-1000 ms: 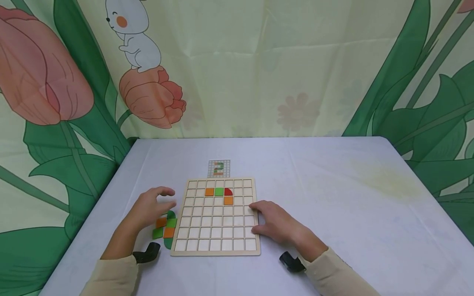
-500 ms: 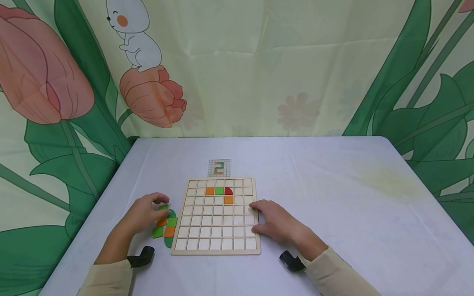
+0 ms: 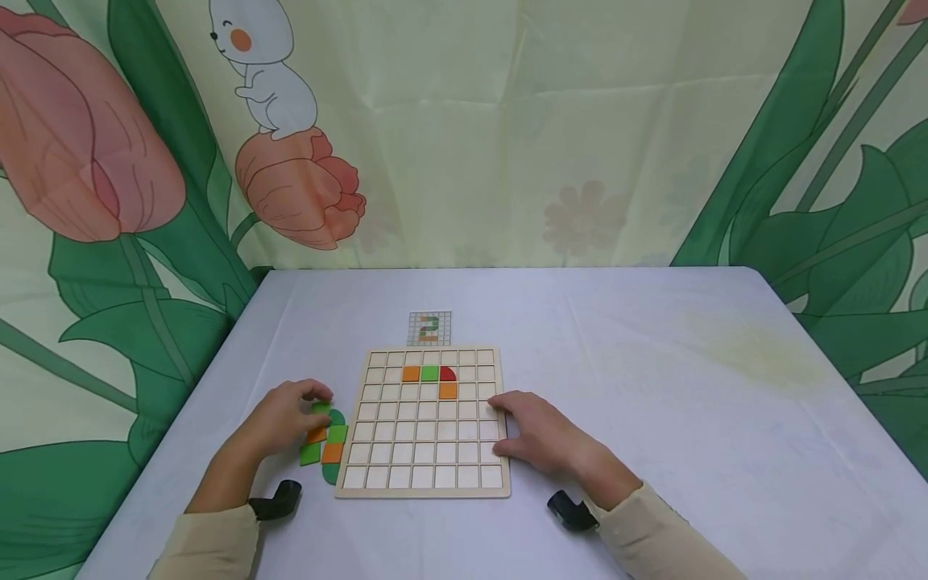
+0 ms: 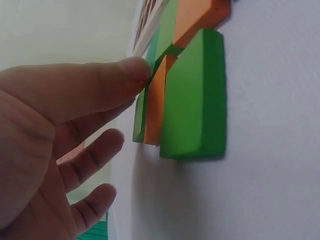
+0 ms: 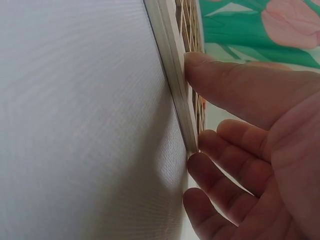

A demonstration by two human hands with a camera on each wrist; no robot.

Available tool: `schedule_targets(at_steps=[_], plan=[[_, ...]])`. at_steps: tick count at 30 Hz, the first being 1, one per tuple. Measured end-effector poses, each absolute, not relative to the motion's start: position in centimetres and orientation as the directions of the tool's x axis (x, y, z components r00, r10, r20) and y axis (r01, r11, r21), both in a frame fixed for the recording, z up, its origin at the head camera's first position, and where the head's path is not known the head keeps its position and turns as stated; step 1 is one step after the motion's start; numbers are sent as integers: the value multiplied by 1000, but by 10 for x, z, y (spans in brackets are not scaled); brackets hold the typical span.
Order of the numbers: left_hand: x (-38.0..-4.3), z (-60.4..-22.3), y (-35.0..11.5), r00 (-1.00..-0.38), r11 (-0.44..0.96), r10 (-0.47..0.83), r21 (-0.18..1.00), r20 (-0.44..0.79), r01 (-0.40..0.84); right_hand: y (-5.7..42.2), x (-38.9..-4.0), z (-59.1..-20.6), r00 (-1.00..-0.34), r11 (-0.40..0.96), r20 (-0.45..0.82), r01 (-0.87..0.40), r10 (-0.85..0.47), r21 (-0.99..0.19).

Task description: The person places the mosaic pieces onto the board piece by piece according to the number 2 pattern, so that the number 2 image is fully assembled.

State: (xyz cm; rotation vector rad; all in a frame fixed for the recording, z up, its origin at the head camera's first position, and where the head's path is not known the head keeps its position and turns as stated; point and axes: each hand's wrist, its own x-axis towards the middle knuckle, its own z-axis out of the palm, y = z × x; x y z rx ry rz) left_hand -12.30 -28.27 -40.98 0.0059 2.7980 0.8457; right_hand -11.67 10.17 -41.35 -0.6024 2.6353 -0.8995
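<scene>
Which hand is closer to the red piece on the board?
The right hand. Its fingers touch the right edge of the board, to the right of the red piece. The left hand is farther, off the board's left side by the loose pieces.

Card [image 3: 429, 329] seemingly too small for detail; left hand [image 3: 279, 419] partly hides an orange tile [image 3: 316, 436]

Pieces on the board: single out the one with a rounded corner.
The red piece, right of the green square and above the lower orange square. Those two and the left orange square have only straight edges.
</scene>
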Motion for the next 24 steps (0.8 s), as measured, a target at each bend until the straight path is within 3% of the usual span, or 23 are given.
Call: schedule_targets(at_steps=[24], plan=[[-132,-414,-274,-978,834,111,551,-176,-4,103,-117,-415,-868,698,-121,-297,-482,-652]])
